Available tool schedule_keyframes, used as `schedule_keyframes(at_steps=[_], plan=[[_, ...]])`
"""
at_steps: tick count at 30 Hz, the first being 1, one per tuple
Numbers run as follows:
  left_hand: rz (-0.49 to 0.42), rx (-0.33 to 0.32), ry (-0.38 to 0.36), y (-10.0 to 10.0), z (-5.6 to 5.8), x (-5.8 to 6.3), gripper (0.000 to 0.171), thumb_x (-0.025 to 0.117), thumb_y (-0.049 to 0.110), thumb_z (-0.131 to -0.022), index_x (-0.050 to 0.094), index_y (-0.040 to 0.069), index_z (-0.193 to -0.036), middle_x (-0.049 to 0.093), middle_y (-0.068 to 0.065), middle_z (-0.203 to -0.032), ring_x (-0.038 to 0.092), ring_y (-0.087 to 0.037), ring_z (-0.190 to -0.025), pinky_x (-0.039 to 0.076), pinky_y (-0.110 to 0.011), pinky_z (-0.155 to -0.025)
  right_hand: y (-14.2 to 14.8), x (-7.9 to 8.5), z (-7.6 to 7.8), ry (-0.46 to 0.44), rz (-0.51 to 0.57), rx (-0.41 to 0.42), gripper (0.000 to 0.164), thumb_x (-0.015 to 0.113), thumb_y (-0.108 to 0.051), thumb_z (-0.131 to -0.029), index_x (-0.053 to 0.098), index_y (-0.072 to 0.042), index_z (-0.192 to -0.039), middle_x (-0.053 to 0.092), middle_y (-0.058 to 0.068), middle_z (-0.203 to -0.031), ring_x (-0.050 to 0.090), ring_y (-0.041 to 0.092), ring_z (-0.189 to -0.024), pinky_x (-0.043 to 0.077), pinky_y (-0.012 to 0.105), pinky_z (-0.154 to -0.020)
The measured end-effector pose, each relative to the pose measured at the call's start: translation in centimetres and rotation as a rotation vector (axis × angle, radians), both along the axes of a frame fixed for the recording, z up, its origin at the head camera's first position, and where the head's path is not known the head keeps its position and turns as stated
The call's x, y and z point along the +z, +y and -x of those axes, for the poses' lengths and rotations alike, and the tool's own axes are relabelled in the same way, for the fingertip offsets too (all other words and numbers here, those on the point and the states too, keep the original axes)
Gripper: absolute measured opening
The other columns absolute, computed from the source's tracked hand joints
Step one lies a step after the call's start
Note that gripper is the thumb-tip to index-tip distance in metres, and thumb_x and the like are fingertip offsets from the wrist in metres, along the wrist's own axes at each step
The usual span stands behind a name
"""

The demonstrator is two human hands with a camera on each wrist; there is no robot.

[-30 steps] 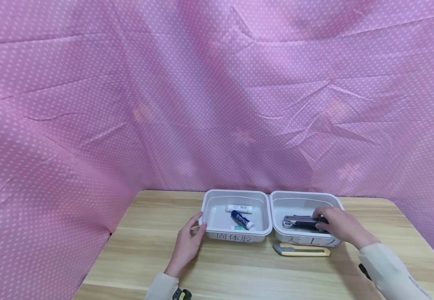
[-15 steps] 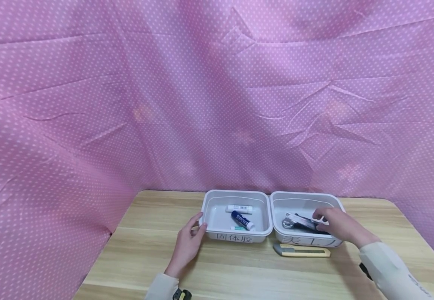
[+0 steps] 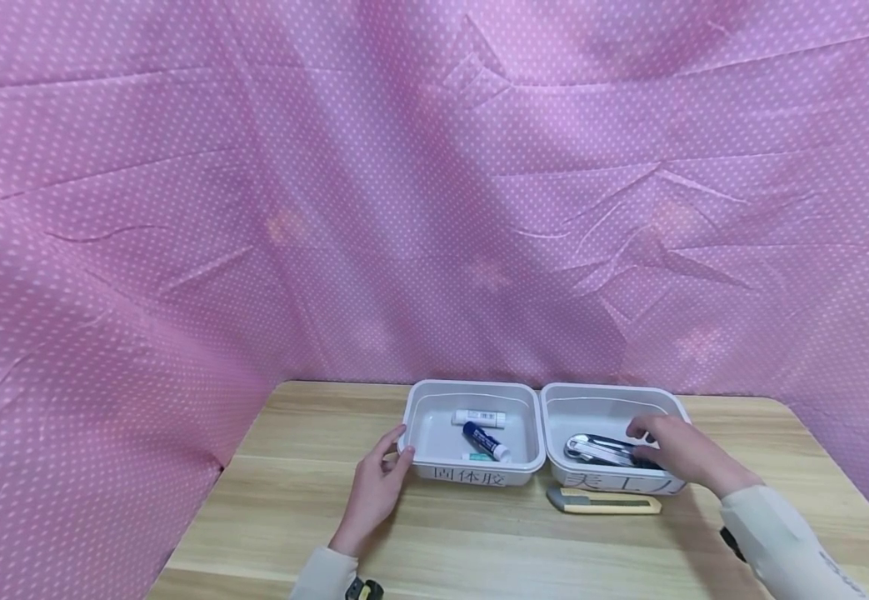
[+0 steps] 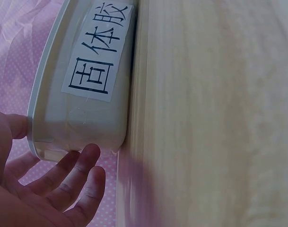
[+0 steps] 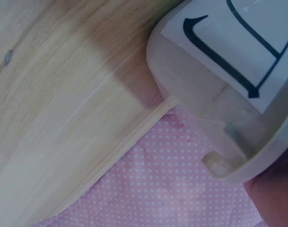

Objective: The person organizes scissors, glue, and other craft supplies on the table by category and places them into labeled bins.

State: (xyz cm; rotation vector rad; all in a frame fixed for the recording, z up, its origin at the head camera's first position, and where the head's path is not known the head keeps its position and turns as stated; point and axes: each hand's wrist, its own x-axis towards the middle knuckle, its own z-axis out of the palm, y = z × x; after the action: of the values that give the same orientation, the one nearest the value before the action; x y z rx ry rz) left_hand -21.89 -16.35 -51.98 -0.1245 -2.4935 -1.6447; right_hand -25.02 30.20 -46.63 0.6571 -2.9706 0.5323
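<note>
My right hand (image 3: 677, 447) reaches into the right white bin (image 3: 599, 390), its thumb and fingers spread apart above a silver-and-black utility knife (image 3: 602, 450). That knife lies along the bin's front side, its right end hidden by the hand. My left hand (image 3: 377, 489) holds the left white bin (image 3: 471, 387) at its left edge. In the left wrist view the thumb meets the rim, with the other fingers against the outer wall. The right wrist view shows the right bin's labelled front, with little of the hand.
Inside the left bin lie a white glue stick (image 3: 479, 418), a blue one (image 3: 485, 442) and a partly hidden green-labelled one (image 3: 476, 456). A yellow-and-grey utility knife (image 3: 603, 502) is on the wooden table (image 3: 479, 542). Pink dotted cloth (image 3: 434, 208) hangs behind.
The silver-and-black utility knife leaves the right hand's fingers, blurred half a second ago, and now lies in the right bin. Both hands stay nearly in place.
</note>
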Motion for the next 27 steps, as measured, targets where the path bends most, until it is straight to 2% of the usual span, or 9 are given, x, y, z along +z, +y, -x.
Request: schedule_keyframes(at_steps=[9, 18, 27], plan=[[0.004, 0.003, 0.002, 0.0, 0.1, 0.2, 0.049, 0.061, 0.03, -0.104, 0.052, 0.01, -0.149, 0.064, -0.024, -0.129, 0.073, -0.027, -0.101, 0.062, -0.029, -0.082, -0.2, 0.6, -0.5, 0.011, 0.015, -0.019, 0.016, 0.075, -0.006, -0.091, 0.074, -0.003, -0.106, 0.074, 0.006, -0.097, 0.07, 0.024, -0.09, 0.06, 0.049, -0.08], [-0.008, 0.001, 0.011, 0.0, 0.0, 0.0, 0.049, 0.061, 0.028, -0.104, 0.053, 0.009, -0.148, 0.065, -0.026, -0.128, 0.074, -0.03, -0.101, 0.062, -0.03, -0.082, -1.2, 1.5, -1.7, 0.095, 0.043, -0.013, 0.018, 0.075, -0.003, -0.09, 0.073, -0.004, -0.107, 0.074, 0.006, -0.101, 0.07, 0.021, -0.09, 0.061, 0.046, -0.081], [-0.008, 0.005, 0.001, 0.1, -0.1, 0.1, 0.049, 0.061, 0.029, -0.104, 0.053, 0.01, -0.148, 0.064, -0.026, -0.13, 0.073, -0.03, -0.099, 0.062, -0.029, -0.079, -2.0, 2.3, -3.3, 0.23, 0.09, -0.026, 0.018, 0.073, -0.008, -0.093, 0.073, -0.005, -0.111, 0.074, 0.009, -0.11, 0.071, 0.03, -0.098, 0.059, 0.052, -0.085]])
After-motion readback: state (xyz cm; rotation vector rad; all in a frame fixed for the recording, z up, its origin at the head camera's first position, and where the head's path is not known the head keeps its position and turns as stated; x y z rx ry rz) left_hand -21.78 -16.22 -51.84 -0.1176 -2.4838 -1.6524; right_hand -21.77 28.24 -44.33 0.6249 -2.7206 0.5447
